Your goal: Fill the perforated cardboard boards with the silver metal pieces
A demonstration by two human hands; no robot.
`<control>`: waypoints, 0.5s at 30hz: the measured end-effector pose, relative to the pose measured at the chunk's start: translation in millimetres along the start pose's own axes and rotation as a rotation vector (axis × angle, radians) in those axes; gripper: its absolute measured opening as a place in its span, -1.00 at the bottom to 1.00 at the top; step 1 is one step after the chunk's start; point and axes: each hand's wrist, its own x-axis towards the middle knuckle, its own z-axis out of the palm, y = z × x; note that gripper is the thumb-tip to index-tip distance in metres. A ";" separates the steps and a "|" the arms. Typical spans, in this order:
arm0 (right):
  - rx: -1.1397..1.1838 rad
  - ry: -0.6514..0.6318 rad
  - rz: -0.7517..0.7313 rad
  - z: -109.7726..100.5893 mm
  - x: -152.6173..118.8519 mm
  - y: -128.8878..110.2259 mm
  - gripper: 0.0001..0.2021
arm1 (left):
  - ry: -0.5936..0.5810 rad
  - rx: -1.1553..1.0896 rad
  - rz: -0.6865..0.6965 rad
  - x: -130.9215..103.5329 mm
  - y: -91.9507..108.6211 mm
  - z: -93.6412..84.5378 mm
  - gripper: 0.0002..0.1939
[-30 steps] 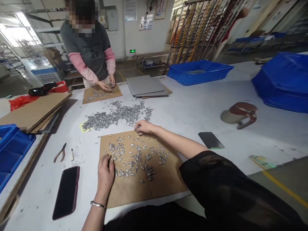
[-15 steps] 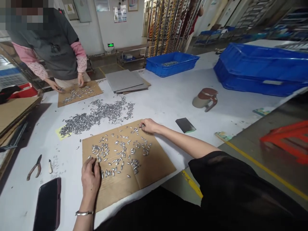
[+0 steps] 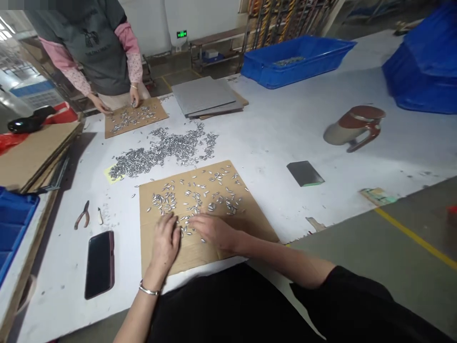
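Observation:
A brown cardboard sheet (image 3: 200,250) lies before me with many small silver spindle-shaped metal pieces (image 3: 164,200) scattered over it. My left hand (image 3: 166,240) rests at the sheet's left part, thumb apart from the stretched fingers, the fingertips at the near edge of the pieces. My right hand (image 3: 216,232) reaches in from the right, low over the middle of the sheet. Its fingers stretch leftward among the pieces, close to my left hand; its thumb is hidden. No piece shows held in either hand. Beyond the sheet spreads a large heap of the same pieces (image 3: 171,148).
Pliers (image 3: 83,215), a small white-handled tool (image 3: 100,216) and a phone (image 3: 100,264) lie left. A dark block (image 3: 305,173) and a lidded jug (image 3: 353,125) stand right. Behind are grey sheets (image 3: 207,97) and a blue bin (image 3: 296,62). Across the table, a co-worker's hands (image 3: 134,97) handle similar pieces.
My right hand has come from the sheet's far corner back to its middle, beside my left hand. Pieces near the front have shifted. The view has tilted down and turned.

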 end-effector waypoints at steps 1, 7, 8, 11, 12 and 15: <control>-0.035 0.006 -0.029 6.9 -0.3 -5.1 -0.73 | -0.060 0.022 0.043 -4.3 5.2 1.7 -0.63; -0.166 -0.017 -0.007 4.7 -49.0 -12.8 -0.69 | -0.197 0.064 0.223 -36.3 1.8 -11.4 -0.65; -0.156 -0.032 -0.028 0.4 -60.2 -10.1 -0.68 | -0.173 0.039 0.225 -39.8 -2.8 -16.7 -0.68; -0.170 0.046 -0.001 -13.4 -86.2 7.4 -0.65 | -0.097 -0.025 0.204 -41.6 -12.7 -27.0 -0.65; -0.199 0.111 0.056 -17.5 -91.8 15.4 -0.64 | -0.086 -0.029 0.198 -39.7 -13.1 -27.0 -0.62; -0.315 0.269 0.270 -23.7 -102.4 35.1 -0.61 | -0.107 0.016 0.201 -31.7 -6.1 -17.3 -0.56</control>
